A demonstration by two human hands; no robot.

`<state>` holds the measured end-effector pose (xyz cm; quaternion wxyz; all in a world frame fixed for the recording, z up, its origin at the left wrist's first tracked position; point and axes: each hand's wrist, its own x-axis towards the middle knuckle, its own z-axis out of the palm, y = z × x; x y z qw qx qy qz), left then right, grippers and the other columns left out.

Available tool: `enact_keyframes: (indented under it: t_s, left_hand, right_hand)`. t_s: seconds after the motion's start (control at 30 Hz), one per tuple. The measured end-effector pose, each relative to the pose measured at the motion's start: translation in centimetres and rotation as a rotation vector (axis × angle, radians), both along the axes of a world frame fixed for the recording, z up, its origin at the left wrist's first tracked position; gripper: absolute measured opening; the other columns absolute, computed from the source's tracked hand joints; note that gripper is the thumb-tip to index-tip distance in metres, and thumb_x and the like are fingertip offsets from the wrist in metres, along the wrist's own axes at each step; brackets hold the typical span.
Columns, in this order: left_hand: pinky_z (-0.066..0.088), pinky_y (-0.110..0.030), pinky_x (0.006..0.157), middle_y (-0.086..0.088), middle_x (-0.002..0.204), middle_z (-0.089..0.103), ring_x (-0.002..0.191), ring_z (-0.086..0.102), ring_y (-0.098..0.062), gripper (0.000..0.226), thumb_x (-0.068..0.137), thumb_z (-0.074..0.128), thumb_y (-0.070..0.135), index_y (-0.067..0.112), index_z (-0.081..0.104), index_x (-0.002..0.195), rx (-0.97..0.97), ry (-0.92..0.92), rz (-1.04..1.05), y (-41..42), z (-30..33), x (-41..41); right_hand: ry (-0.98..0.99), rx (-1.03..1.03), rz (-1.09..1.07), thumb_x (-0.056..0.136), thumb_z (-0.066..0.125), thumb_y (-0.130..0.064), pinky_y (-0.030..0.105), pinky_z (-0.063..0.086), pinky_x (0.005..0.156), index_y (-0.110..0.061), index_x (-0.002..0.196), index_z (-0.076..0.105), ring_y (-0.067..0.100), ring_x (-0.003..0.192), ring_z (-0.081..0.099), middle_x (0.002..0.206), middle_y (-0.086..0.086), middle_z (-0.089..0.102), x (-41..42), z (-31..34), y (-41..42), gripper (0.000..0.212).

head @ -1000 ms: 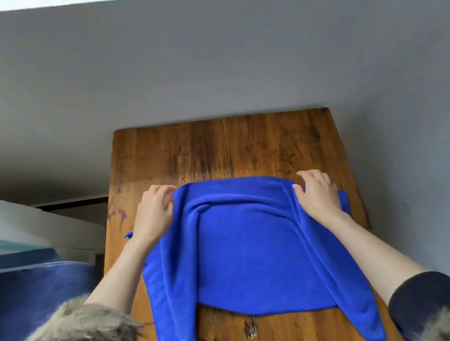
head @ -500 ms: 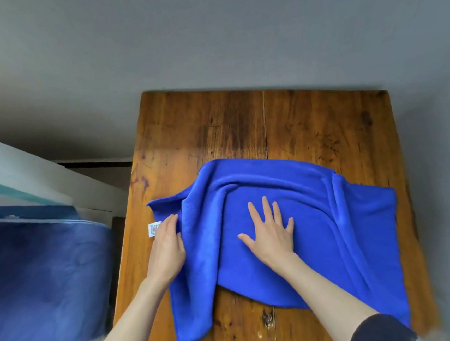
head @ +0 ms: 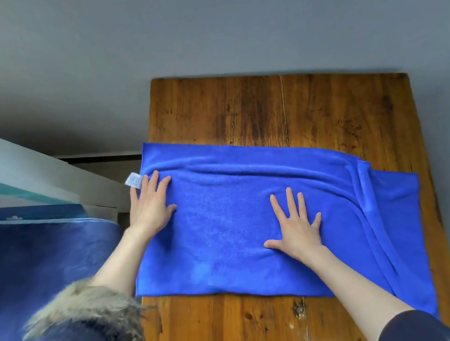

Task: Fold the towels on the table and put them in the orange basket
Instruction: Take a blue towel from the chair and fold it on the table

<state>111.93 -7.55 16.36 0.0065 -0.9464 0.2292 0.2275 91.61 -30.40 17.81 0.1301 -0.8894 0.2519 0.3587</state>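
A bright blue towel [head: 223,225] lies folded double across the wooden table [head: 253,108], long side running left to right. A white label [head: 134,181] sticks out at its left edge. My left hand [head: 150,204] lies flat on the towel's left end, fingers straight, next to the label. Right of the middle, my right hand [head: 296,224] presses flat on the towel with fingers spread. Ridges of cloth run along the far side and down the right end, where the under layer shows. No orange basket is in view.
The table stands against a grey wall [head: 206,36]. To its left are a white rail [head: 28,171] and dark blue bedding [head: 35,255]. Bare wood shows beyond the towel and along the table's near edge.
The towel's left flap has been spread out flat and its left end now reaches the table's left edge. My left hand went from gripping cloth to lying flat; the right hand shifted right.
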Motion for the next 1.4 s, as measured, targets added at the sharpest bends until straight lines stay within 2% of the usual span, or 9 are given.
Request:
enact_keyframes:
  t_s: [0.1, 0.2, 0.37, 0.7, 0.83, 0.97, 1.13, 1.27, 1.4]
  left_hand:
    - [0.013, -0.048, 0.113, -0.013, 0.156, 0.015, 0.144, 0.009, -0.030, 0.058, 0.091, 0.052, 0.025, 0.011, 0.030, 0.144, -0.102, -0.088, 0.018, -0.6, 0.3, -0.7]
    - [0.010, -0.051, 0.114, -0.012, 0.157, 0.008, 0.145, 0.004, -0.031, 0.063, 0.090, 0.054, 0.035, 0.016, 0.029, 0.145, -0.206, -0.033, -0.001, -0.7, 0.4, -4.4]
    - [-0.001, -0.056, 0.113, -0.001, 0.154, -0.025, 0.142, -0.022, -0.027, 0.093, 0.082, 0.052, 0.061, 0.035, -0.011, 0.147, -0.017, 0.169, -0.049, 0.0, -0.2, -9.1]
    - [0.004, -0.061, 0.111, -0.001, 0.154, -0.026, 0.142, -0.023, -0.026, 0.098, 0.082, 0.064, 0.043, 0.035, -0.009, 0.147, 0.065, 0.249, -0.026, 0.8, 1.2, -9.2]
    - [0.005, -0.058, 0.112, -0.005, 0.156, -0.020, 0.143, -0.020, -0.027, 0.076, 0.092, 0.047, 0.044, 0.030, -0.002, 0.149, 0.019, 0.195, -0.063, -1.3, 1.8, -10.1]
    - [0.005, -0.059, 0.112, -0.007, 0.156, -0.019, 0.143, -0.018, -0.028, 0.070, 0.095, 0.042, 0.043, 0.029, 0.000, 0.149, -0.034, 0.184, -0.159, -5.4, 2.2, -12.6]
    - [0.004, -0.061, 0.110, -0.006, 0.155, -0.021, 0.143, -0.018, -0.029, 0.070, 0.095, 0.041, 0.046, 0.031, -0.002, 0.149, -0.029, 0.212, -0.307, -12.3, 2.3, -17.0]
    - [0.003, -0.064, 0.109, -0.005, 0.155, -0.022, 0.143, -0.018, -0.029, 0.072, 0.094, 0.042, 0.045, 0.032, -0.002, 0.149, -0.031, 0.209, -0.385, -18.1, 1.8, -20.4]
    - [0.004, -0.067, 0.106, -0.006, 0.154, -0.026, 0.142, -0.019, -0.030, 0.083, 0.090, 0.048, 0.050, 0.034, -0.009, 0.147, 0.016, 0.205, -0.459, -22.4, 1.1, -22.8]
  right_hand:
    - [0.013, 0.005, -0.009, 0.076, 0.061, -0.062, 0.067, 0.009, 0.107, -0.033, 0.144, -0.022, 0.029, 0.138, -0.032, 0.147, 0.002, -0.041, 0.1, 0.1, 0.1, 0.112]
    - [0.014, 0.004, -0.013, 0.076, 0.061, -0.062, 0.066, 0.008, 0.107, -0.032, 0.144, -0.023, 0.029, 0.138, -0.032, 0.145, 0.001, -0.043, 0.1, 0.1, 0.1, 0.112]
    - [-0.001, -0.002, -0.021, 0.077, 0.061, -0.060, 0.066, 0.009, 0.107, -0.032, 0.145, -0.020, 0.029, 0.139, -0.030, 0.148, 0.002, -0.039, -0.1, 0.2, 0.6, 0.109]
    - [-0.044, 0.035, -0.024, 0.083, 0.054, -0.060, 0.065, 0.008, 0.108, -0.033, 0.147, -0.015, 0.027, 0.140, -0.027, 0.151, 0.001, -0.033, -1.7, 0.3, 2.0, 0.097]
    - [-0.245, 0.092, -0.118, 0.095, 0.040, -0.048, 0.054, 0.004, 0.115, -0.028, 0.150, 0.006, 0.017, 0.145, -0.014, 0.158, -0.004, -0.013, -2.6, 1.3, 0.4, 0.067]
    - [-0.503, 0.010, -0.315, 0.098, 0.040, -0.035, 0.046, 0.003, 0.117, -0.020, 0.147, 0.027, 0.017, 0.146, 0.001, 0.158, 0.000, 0.011, -4.8, 1.7, -3.7, 0.052]
    - [-0.536, -0.115, -0.489, 0.099, 0.037, -0.019, 0.043, 0.016, 0.116, -0.009, 0.143, 0.035, 0.025, 0.144, 0.017, 0.154, 0.009, 0.026, -10.0, 1.4, -11.0, 0.045]
    - [-0.434, -0.020, -0.484, 0.101, 0.034, -0.020, 0.036, 0.016, 0.116, -0.012, 0.147, 0.024, 0.024, 0.145, 0.008, 0.158, 0.008, 0.010, -13.8, 0.6, -16.0, 0.049]
    - [-0.197, 0.035, -0.242, 0.099, 0.037, -0.036, 0.040, 0.005, 0.118, -0.028, 0.150, -0.002, 0.021, 0.145, -0.013, 0.157, 0.001, -0.017, -15.7, -1.2, -19.3, 0.065]
